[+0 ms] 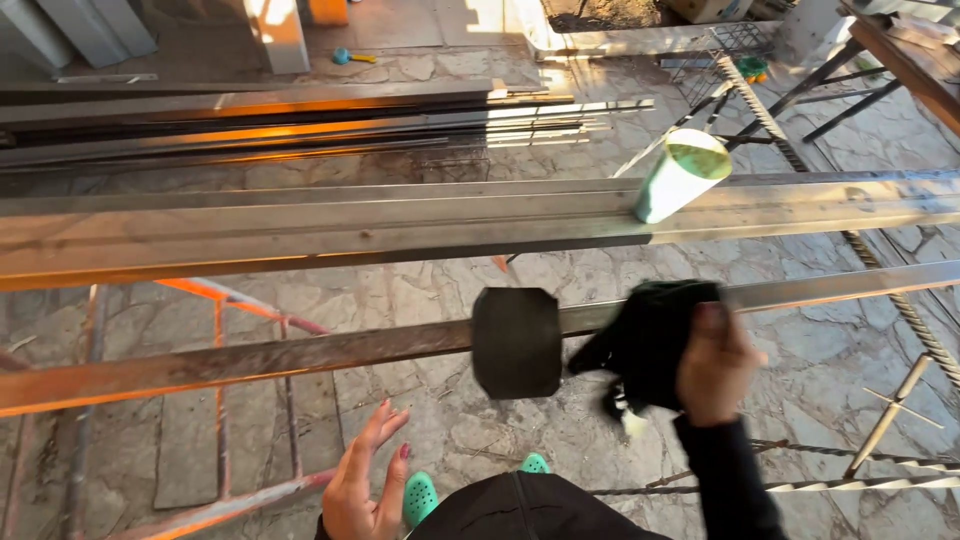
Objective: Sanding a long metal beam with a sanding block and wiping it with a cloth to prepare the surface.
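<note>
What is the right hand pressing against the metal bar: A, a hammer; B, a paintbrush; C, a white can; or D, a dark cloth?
D: the right hand grips a dark cloth against the metal bar; the white can stands apart on the upper beam.

The ground was irregular grey stone paving (560, 290), streaked far off with low orange sunlight. A stack of long metal bars (300, 125) lay at the far left, and twisted rebar (905, 300) ran down the right side.
</note>
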